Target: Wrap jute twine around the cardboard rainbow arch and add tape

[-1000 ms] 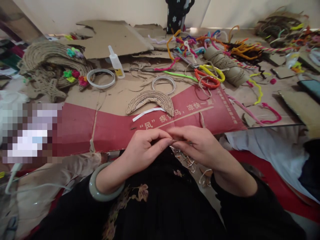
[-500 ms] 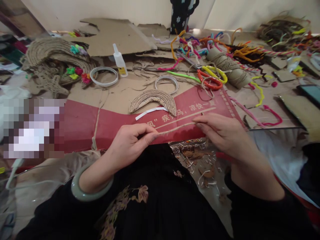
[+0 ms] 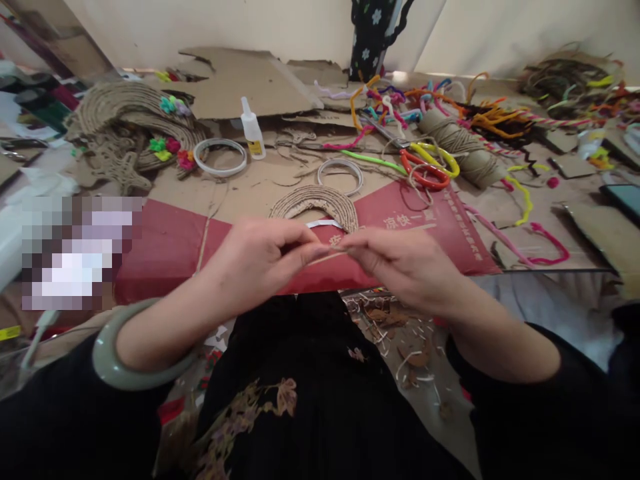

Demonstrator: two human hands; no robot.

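Observation:
In the head view my left hand (image 3: pixel 260 260) and my right hand (image 3: pixel 405 267) meet at the fingertips above the red printed cardboard (image 3: pixel 165 243). Both pinch a thin piece of twine (image 3: pixel 336 249), of which only a short bit shows between the fingers. Just behind them lies a cardboard arch covered in rows of twine (image 3: pixel 315 198), its lower part hidden by my hands. A white strip (image 3: pixel 324 224) rests at the arch's inner side.
Beyond are tape rolls (image 3: pixel 220 158), a glue bottle (image 3: pixel 253 130), scissors (image 3: pixel 425 167), a twine spool (image 3: pixel 465 150) and tangled pipe cleaners (image 3: pixel 390 100). A twine-covered piece with small flowers (image 3: pixel 135 127) lies at the left. A dark flowered cup (image 3: pixel 370 40) stands at the back.
My hands have come together from a wide spacing, so the stretch of twine between them is now mostly hidden. The left hand moved right and up, the right hand left. The view shifted slightly.

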